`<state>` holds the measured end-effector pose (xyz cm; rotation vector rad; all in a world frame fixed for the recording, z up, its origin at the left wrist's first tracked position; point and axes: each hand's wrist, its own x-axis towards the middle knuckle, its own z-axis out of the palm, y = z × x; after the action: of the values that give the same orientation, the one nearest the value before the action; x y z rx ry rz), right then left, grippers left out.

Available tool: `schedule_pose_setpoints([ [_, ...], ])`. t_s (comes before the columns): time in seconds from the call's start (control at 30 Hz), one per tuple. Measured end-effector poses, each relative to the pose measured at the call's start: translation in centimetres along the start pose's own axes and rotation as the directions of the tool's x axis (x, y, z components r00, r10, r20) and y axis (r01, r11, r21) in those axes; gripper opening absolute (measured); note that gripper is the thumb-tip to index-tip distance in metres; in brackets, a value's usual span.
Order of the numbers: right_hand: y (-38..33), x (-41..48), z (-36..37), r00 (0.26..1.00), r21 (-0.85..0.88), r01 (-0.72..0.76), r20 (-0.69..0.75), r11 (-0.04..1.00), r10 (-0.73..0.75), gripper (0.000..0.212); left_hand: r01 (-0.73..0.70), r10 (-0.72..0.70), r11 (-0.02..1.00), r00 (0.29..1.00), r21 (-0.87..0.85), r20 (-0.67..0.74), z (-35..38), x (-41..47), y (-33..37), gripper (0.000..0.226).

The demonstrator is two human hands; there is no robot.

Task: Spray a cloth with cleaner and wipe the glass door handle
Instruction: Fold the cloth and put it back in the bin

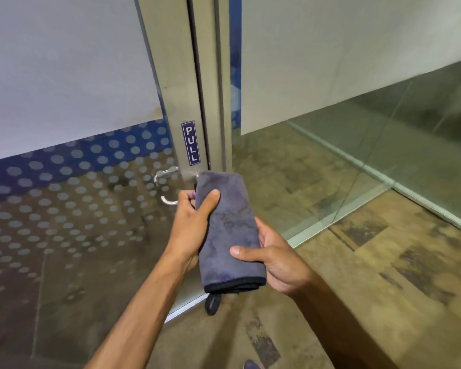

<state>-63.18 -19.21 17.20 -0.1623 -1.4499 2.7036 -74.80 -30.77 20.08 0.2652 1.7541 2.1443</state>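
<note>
A folded purple-grey cloth point(228, 230) with a black hem is held upright in front of the glass door. My left hand point(194, 222) grips its upper left side, thumb across the front. My right hand point(274, 259) holds its lower right edge, thumb on the front. The cloth's top end covers most of the near door handle. A curved metal handle point(165, 182) shows behind the glass, just left of the cloth. No cleaner bottle is in view.
The metal door frame point(179, 83) carries a blue PULL sticker point(191, 143). The door glass point(64, 182) has a blue band with grey dots. A glass side panel point(383, 155) stands to the right over a mottled brown floor point(370, 275).
</note>
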Motion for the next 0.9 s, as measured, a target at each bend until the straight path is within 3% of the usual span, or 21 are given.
schedule_pose_setpoints([
  [0.13, 1.3, -4.4, 0.6, 0.993, 0.004, 0.057, -0.104, 0.998, -0.056, 0.065, 0.075, -0.067, 0.996, 0.989, -0.056, 0.134, 0.3, -2.9, -0.4, 0.032],
  [0.23, 2.2, -8.0, 0.5, 0.976, -0.085, 0.092, -0.191, 0.992, -0.107, 0.062, 0.137, -0.119, 0.989, 0.964, -0.061, 0.237, 0.9, -4.6, -0.9, 0.035],
  [0.5, 2.7, -17.4, 0.1, 0.879, -0.159, 0.172, -0.420, 0.972, -0.224, 0.064, 0.278, -0.256, 0.961, 0.867, 0.013, 0.428, 6.4, -9.3, -3.4, 0.048],
  [0.67, 2.6, -24.2, -1.0, 0.799, -0.199, 0.264, -0.503, 0.944, -0.330, 0.063, 0.426, -0.404, 0.899, 0.725, 0.097, 0.558, 11.3, -13.7, -4.8, 0.065],
  [0.9, 3.0, -36.0, -3.6, 0.623, -0.231, 0.289, -0.692, 0.929, -0.366, 0.066, 0.439, -0.544, 0.826, 0.459, 0.353, 0.703, 19.5, -22.6, -8.0, 0.032],
])
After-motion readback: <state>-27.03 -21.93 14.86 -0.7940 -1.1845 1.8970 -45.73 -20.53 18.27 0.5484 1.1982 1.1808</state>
